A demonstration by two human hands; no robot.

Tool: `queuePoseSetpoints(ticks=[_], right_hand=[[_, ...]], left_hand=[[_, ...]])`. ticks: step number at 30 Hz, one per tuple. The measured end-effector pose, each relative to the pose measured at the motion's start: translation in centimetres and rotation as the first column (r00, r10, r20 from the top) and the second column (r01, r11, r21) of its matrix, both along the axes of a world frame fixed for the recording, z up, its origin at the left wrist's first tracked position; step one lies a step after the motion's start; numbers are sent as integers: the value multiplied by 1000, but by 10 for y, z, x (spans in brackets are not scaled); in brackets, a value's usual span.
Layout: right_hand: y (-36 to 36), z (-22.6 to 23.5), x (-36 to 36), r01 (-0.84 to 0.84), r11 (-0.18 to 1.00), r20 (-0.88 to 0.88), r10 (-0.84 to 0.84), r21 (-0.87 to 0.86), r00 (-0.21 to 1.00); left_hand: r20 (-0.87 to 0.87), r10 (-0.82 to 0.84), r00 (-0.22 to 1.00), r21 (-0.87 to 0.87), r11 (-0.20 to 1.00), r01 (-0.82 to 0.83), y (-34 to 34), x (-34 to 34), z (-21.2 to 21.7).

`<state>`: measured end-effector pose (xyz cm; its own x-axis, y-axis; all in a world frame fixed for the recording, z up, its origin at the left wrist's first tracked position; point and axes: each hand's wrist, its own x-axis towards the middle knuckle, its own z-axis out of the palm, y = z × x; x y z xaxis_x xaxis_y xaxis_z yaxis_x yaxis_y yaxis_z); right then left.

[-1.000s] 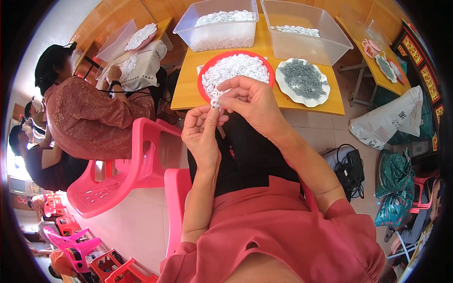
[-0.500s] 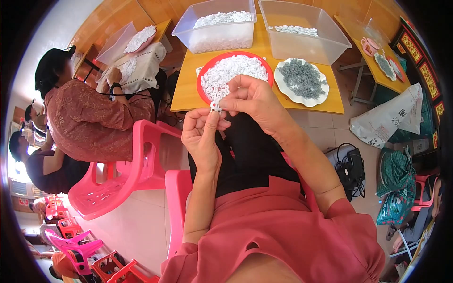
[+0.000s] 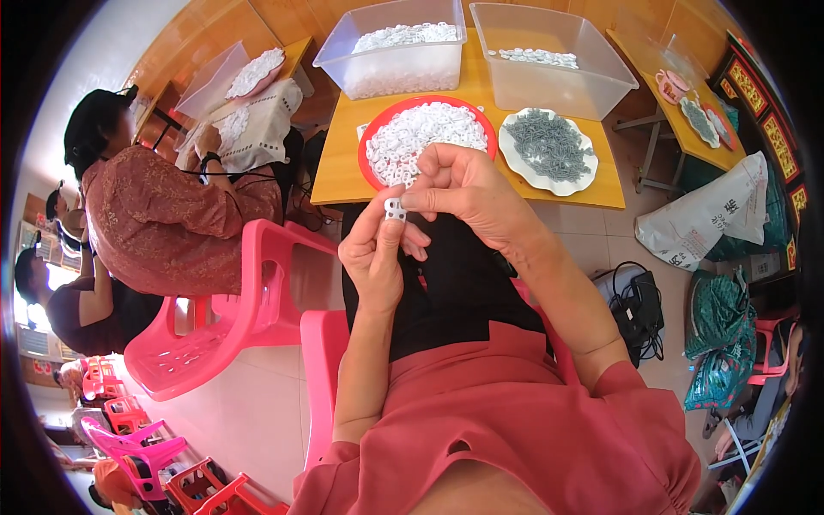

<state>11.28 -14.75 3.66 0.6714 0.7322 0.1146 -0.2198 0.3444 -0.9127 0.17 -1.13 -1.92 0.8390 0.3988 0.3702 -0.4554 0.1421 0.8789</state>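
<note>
Between my two hands is a small white plastic piece with holes (image 3: 395, 209), raised in front of the table's near edge. My left hand (image 3: 378, 253) pinches it from below between thumb and fingers. The thumb and forefinger of my right hand (image 3: 459, 190) are closed at its right side; whether they also hold some tiny part, I cannot make out. Just beyond my hands sits a red round tray (image 3: 367, 163) heaped with similar white pieces (image 3: 429, 129). To its right, a white wavy-edged plate (image 3: 562, 184) carries a pile of small grey parts (image 3: 549, 144).
Two clear plastic bins (image 3: 403, 69) (image 3: 549, 86) with white pieces stand at the back of the yellow table (image 3: 343, 176). A pink chair (image 3: 193, 343) and a seated co-worker (image 3: 163, 215) are on my left. A white sack (image 3: 704, 215) and a black bag (image 3: 637, 313) lie right.
The white piece has turned so its holed face shows more clearly. My left hand has shifted slightly down, and its fingers have moved around the piece. My right hand stays nearly in place.
</note>
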Motion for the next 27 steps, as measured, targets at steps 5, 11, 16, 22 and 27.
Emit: queuePoseSetpoints(ticks=[5, 11, 16, 22, 27], right_hand=[[4, -6, -3, -19, 999, 3, 19, 28, 1000], [8, -9, -1, -12, 998, 39, 15, -60, 999], [6, -2, -2, -48, 974, 133, 79, -221, 988], [3, -9, 3, -120, 971, 154, 154, -208, 976], [1, -8, 4, -188, 968, 94, 205, -165, 974]], left_hand=[[49, 209, 977, 87, 973, -212, -4, 4, -15], [-10, 93, 996, -225, 970, -93, -7, 8, -3], [10, 68, 998, -220, 973, -65, -3, 7, -11], [-2, 50, 999, -123, 991, -50, 5, 6, -14], [9, 10, 1000, -41, 999, -10, 11, 5, -12]])
